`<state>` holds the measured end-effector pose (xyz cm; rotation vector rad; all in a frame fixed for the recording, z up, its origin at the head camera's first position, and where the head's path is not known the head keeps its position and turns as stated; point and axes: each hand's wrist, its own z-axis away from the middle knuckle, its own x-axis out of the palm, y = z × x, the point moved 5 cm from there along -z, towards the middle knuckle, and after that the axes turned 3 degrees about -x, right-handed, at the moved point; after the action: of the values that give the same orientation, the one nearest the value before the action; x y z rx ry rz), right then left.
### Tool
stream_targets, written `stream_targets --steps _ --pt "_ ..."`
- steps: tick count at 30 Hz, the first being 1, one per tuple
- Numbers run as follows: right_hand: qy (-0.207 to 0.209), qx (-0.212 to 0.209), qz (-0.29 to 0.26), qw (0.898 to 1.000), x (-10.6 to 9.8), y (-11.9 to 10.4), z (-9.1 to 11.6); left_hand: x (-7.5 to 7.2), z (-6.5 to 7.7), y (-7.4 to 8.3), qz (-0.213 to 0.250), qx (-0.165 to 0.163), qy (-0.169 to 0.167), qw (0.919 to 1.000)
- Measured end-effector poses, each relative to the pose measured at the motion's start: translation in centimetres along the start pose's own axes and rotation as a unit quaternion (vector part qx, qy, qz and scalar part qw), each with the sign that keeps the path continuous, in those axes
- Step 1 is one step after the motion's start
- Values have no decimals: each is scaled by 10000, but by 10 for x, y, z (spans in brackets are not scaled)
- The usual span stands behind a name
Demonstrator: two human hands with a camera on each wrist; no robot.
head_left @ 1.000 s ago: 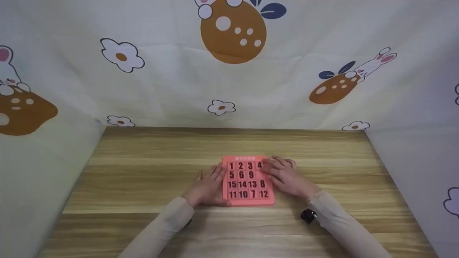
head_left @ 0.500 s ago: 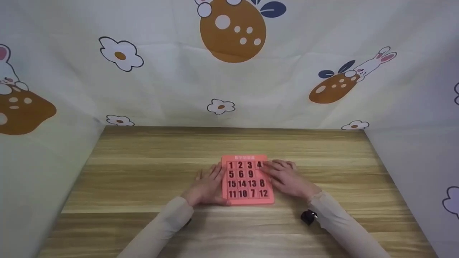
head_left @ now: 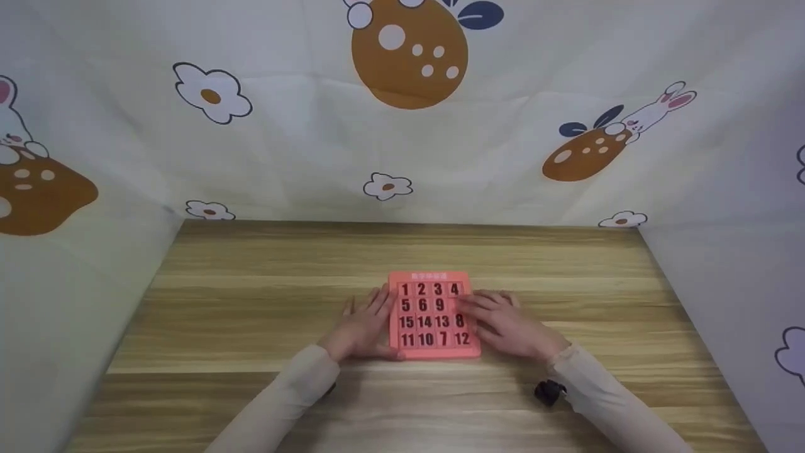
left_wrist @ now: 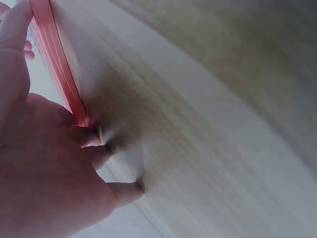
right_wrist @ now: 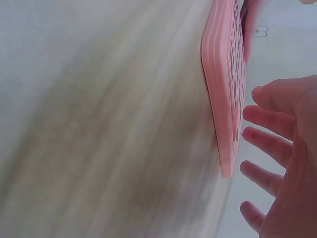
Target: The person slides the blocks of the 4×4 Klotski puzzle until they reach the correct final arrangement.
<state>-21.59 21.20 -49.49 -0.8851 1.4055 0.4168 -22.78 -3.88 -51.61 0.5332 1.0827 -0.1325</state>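
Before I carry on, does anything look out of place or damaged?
Nothing looks damaged, but on the pink board the number tiles run out of order: 9 follows 6, and the third row reads 15, 14, 13, 8.

We see a curtained booth point(head_left: 710, 270): rabbit-print cloth point(head_left: 302, 151) walls the wood-grain tabletop point(head_left: 251, 264) along its far and side edges.

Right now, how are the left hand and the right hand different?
The left hand lies along the left edge of the board, but the right hand is at the right edge. The left hand is off the number tiles, while fingers of the right hand partly cover the spot beside the 9. Both hands have pale sleeves, and neither makes a fist.
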Motion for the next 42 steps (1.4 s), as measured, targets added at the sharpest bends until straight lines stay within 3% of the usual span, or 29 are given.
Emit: stream_targets --steps 11,20,28,35,42 --pt "7 -432 28 9991 3 -20 13 0 -1 -1 75 -35 16 10000" --pt "125 -589 164 9981 7 -30 5 1 1 -2 123 -19 50 9999" --pt "253 -389 189 9987 11 -21 -13 1 0 0 47 -4 49 10000" --pt "394 71 276 9988 6 -5 -1 1 -1 0 71 -29 26 10000" --pt "325 -169 374 9986 5 -12 2 1 -2 -1 81 -26 57 9999"
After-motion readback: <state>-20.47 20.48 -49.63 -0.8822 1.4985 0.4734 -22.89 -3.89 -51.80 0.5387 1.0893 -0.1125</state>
